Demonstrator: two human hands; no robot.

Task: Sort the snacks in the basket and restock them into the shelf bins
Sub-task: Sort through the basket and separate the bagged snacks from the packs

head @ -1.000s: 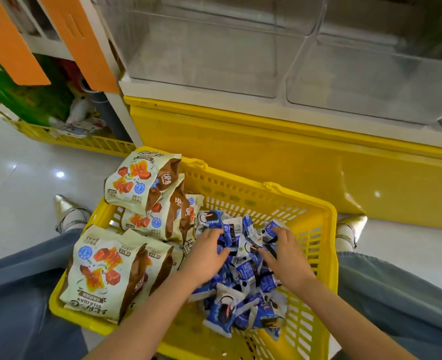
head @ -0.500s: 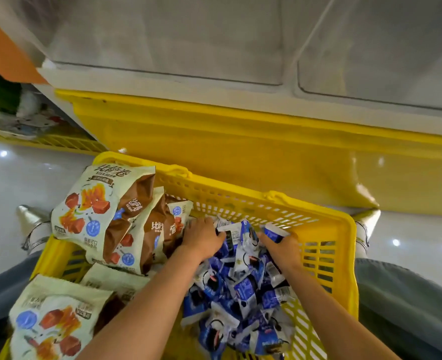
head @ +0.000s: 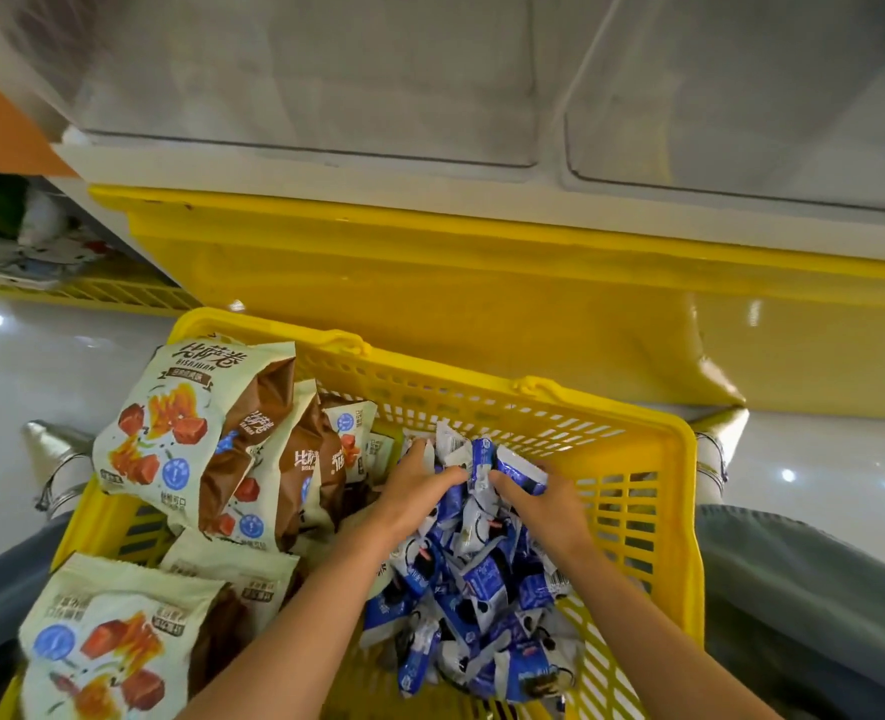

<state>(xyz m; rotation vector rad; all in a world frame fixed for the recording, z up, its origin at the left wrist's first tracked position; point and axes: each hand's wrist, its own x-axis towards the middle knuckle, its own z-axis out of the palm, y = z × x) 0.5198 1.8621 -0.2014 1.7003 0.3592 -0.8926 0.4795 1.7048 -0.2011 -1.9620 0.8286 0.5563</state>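
Observation:
A yellow plastic basket (head: 575,413) rests on my lap. Its left side holds several large cream-and-brown snack bags (head: 190,433). Its right side holds a heap of small blue-and-white snack packets (head: 482,579). My left hand (head: 414,491) and my right hand (head: 539,504) are both dug into the far end of that heap, fingers curled around a bunch of the blue packets between them. Above stand two clear shelf bins, the left bin (head: 300,75) and the right bin (head: 752,90).
A yellow shelf base (head: 430,283) runs under the bins, right behind the basket. Another yellow basket (head: 92,291) with goods sits on the floor at far left. Glossy white floor (head: 819,465) lies on both sides. My knees flank the basket.
The view has tilted up and moved closer to the shelf. Both hands have slid toward the far end of the blue heap and closed in on a bunch of packets.

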